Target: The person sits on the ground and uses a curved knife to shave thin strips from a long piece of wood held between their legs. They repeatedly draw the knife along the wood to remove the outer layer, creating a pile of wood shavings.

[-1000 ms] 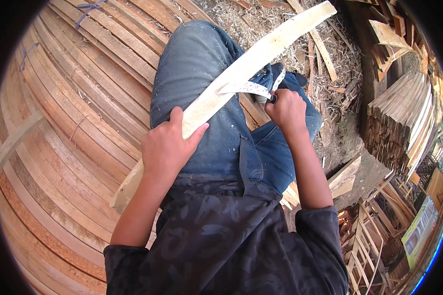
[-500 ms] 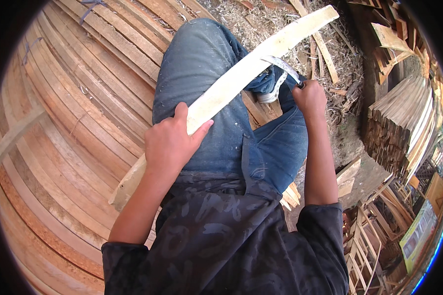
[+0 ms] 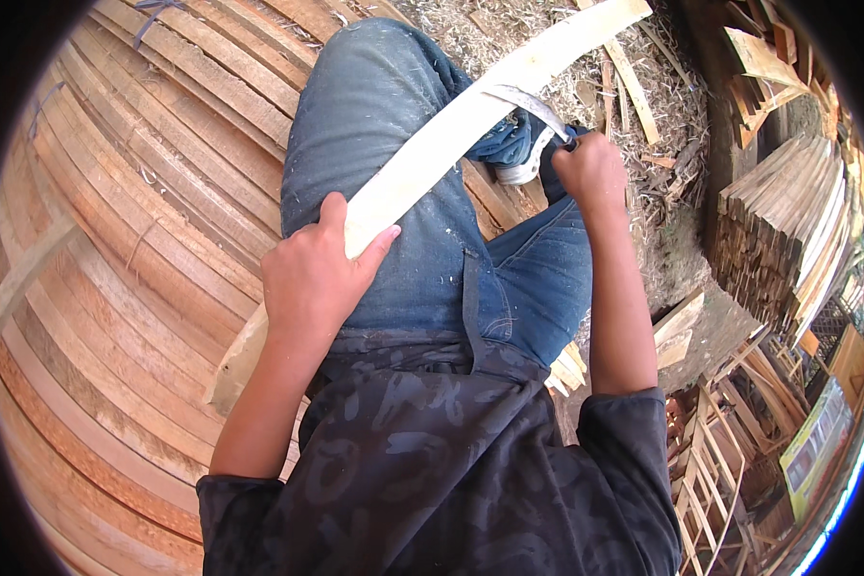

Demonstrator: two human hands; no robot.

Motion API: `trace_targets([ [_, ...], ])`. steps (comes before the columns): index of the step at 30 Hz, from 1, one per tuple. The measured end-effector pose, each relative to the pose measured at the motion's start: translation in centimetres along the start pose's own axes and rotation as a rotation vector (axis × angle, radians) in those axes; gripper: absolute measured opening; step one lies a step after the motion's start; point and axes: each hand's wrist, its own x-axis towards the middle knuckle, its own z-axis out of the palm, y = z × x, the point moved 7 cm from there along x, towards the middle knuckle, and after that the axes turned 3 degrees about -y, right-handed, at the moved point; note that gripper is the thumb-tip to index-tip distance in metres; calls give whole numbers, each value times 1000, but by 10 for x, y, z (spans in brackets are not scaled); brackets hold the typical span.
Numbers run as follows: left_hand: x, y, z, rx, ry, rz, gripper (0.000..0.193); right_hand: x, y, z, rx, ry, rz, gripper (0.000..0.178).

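Note:
A long pale wooden slat lies slantwise across my raised thigh, its far end over the shavings and its near end behind my left forearm. My left hand is closed round the slat near its middle, with the thumb along the near edge. In my right hand is the dark handle of a curved-bladed knife, much like a sickle. The blade's tip lies against the slat's right side, beyond my left hand. The handle is mostly hidden by my fingers.
Long wooden planks lie side by side at the left, under me. Wood shavings cover the ground ahead. A stack of thin slats stands at the right, with scrap wood and a printed board nearer.
The curved blade has slid along the slat toward me, with my right hand following slightly left and nearer. My left hand keeps its grip; it and the slat have shifted a little left.

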Motion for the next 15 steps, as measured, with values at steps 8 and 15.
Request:
trace_targets([
  [8, 2, 3, 0, 32, -27, 12, 52, 53, 94, 26, 68, 21, 324, 33],
  [15, 4, -5, 6, -52, 10, 24, 55, -6, 108, 16, 320, 120, 219, 30],
])
